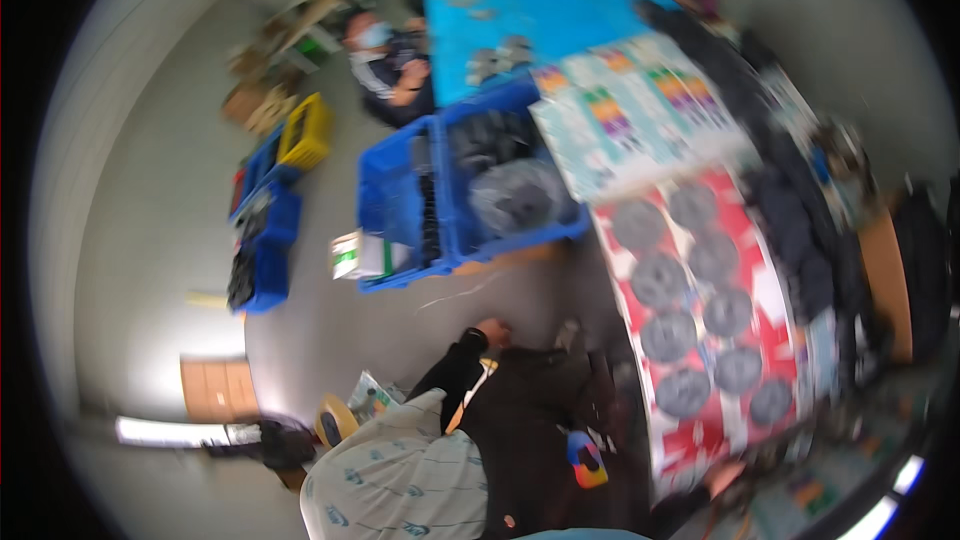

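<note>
My left hand (493,332), in a black sleeve, hangs in front of my dark clothing above the grey floor. Nothing distinct shows in it, and its fingers are smeared by motion. At the lower right, my right hand (722,477) is by the near end of a table covered with a red and white printed sheet (690,440). Blur hides its fingers and whether it touches anything. Several round, flat grey pieces (671,337) lie in two columns on that sheet, just beyond my right hand.
Ahead stand two blue crates (455,260), one holding dark items and a clear plastic bag (517,195). A person (395,70) is beyond them, beside a blue-topped table (540,0). Dark bundled material (795,240) lines the table's right side. More blue crates (268,275) and a yellow crate (305,132) stand left.
</note>
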The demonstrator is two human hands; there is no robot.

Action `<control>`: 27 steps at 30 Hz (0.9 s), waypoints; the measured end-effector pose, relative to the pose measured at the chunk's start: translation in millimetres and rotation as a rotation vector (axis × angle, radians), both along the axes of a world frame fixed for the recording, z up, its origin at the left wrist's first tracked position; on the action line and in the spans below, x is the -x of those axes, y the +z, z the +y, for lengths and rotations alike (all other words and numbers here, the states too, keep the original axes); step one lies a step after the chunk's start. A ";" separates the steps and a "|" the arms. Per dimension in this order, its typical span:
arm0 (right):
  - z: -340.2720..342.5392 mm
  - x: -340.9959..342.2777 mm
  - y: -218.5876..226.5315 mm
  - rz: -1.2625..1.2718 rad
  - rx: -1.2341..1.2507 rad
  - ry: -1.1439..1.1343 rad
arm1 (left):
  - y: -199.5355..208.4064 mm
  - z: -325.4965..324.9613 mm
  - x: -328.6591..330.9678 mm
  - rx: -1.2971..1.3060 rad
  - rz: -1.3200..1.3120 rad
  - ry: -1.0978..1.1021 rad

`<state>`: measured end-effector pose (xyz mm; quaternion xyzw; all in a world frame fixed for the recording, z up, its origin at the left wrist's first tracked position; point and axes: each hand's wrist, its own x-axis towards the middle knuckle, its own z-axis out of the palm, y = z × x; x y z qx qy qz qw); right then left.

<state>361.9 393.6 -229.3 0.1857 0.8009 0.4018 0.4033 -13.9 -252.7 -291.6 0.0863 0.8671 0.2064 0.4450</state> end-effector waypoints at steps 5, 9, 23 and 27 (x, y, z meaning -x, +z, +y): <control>-56.4 -6.8 -35.3 1.211 0.186 -0.673 | 25.4 -10.9 1.5 -0.051 0.089 0.428; -61.3 21.9 -43.3 1.037 0.073 -0.516 | -2.5 -72.8 34.3 -0.027 0.333 0.268; -261.0 324.7 96.3 1.436 0.955 -0.414 | 84.8 -182.3 178.3 -0.781 0.167 1.011; -320.6 354.0 101.8 1.268 0.853 -0.158 | 91.9 -130.0 213.8 -1.120 -0.229 0.659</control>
